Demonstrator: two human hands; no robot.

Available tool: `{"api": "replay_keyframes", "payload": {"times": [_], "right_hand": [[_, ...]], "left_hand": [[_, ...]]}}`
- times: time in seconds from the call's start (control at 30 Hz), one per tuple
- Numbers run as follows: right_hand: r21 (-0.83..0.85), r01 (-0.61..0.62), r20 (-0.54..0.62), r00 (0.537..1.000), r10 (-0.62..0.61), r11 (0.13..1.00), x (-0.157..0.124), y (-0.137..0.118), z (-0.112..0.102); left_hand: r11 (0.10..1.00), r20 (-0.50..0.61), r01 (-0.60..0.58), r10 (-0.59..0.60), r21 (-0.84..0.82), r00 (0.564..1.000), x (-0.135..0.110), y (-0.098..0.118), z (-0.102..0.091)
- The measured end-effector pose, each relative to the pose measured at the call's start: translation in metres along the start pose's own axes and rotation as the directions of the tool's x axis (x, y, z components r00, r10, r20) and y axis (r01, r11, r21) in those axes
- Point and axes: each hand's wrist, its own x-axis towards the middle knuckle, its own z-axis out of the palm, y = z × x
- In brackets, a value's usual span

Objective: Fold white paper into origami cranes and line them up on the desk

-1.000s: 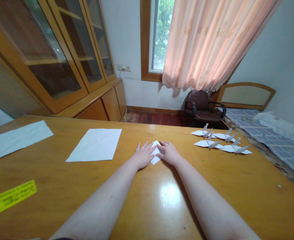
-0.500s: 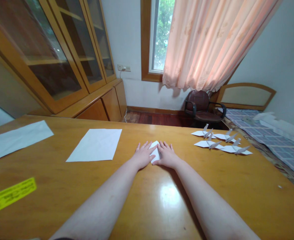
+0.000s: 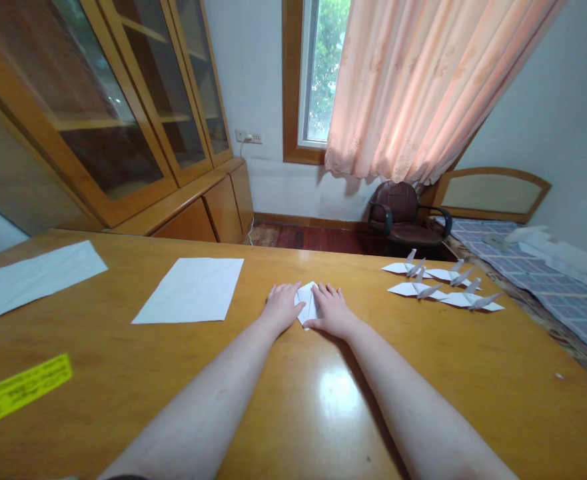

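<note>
Both flat, palms down, gripping nothing — my left hand (image 3: 282, 307) and right hand (image 3: 331, 311) are closing in on the folded paper (image 3: 306, 300) lying between them, pressing it narrower than a second ago.

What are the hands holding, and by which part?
Left hand and right hand pin a folded white paper flat on the table, one on each side.

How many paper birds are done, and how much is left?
Four paper birds sit finished on the table. The left hand and right hand are pressing a small folded paper flat; it is not yet a bird. A flat sheet and a longer sheet lie unfolded to the left.
</note>
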Motion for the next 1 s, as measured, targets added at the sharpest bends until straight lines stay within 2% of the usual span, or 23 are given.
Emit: {"api": "replay_keyframes", "payload": {"times": [0.17, 0.33, 0.47, 0.6, 0.67, 0.73, 0.77, 0.83, 0.93, 1.0], "right_hand": [[0.031, 0.009, -0.029, 1.0, -0.008, 0.999, -0.001, 0.001, -0.001], [0.079, 0.067, -0.041, 0.997, -0.064, 0.995, 0.0, 0.002, -0.001], [0.052, 0.073, -0.141, 0.988, -0.065, 0.996, 0.0, 0.001, -0.001], [0.054, 0.093, -0.286, 0.955, -0.074, 0.994, 0.0, 0.0, -0.003], [0.12, 0.069, -0.371, 0.928, -0.02, 0.99, 0.001, 0.002, -0.004], [0.253, 0.004, -0.423, 0.9, 0.107, 0.967, 0.004, 0.005, -0.004], [0.339, -0.033, -0.419, 0.89, 0.182, 0.94, 0.005, 0.008, -0.004], [0.509, -0.091, -0.333, 0.896, 0.294, 0.856, 0.008, 0.012, -0.004], [0.647, -0.097, -0.201, 0.935, 0.292, 0.756, 0.009, 0.016, -0.006], [0.683, -0.082, -0.183, 0.943, 0.278, 0.726, 0.009, 0.015, -0.007]], "left_hand": [[0.979, -0.051, 0.027, -0.038, -0.202, 0.998, 0.004, -0.002, 0.0], [0.898, -0.081, 0.051, -0.095, -0.437, 0.992, 0.008, -0.005, 0.006], [0.864, -0.038, 0.07, -0.103, -0.499, 0.994, 0.009, -0.005, 0.009], [0.845, -0.044, 0.076, -0.116, -0.529, 0.992, 0.007, -0.001, 0.004], [0.826, -0.061, 0.071, -0.127, -0.56, 0.99, 0.006, 0.002, 0.0], [0.806, -0.094, 0.038, -0.115, -0.591, 0.989, 0.005, 0.003, -0.001], [0.796, -0.116, 0.013, -0.104, -0.605, 0.988, 0.005, 0.003, -0.002], [0.773, -0.164, -0.034, -0.09, -0.634, 0.982, 0.005, 0.002, -0.001], [0.741, -0.215, -0.077, -0.092, -0.667, 0.972, 0.004, 0.0, 0.001], [0.759, -0.238, -0.088, -0.09, -0.645, 0.967, 0.004, -0.001, 0.001]]}}
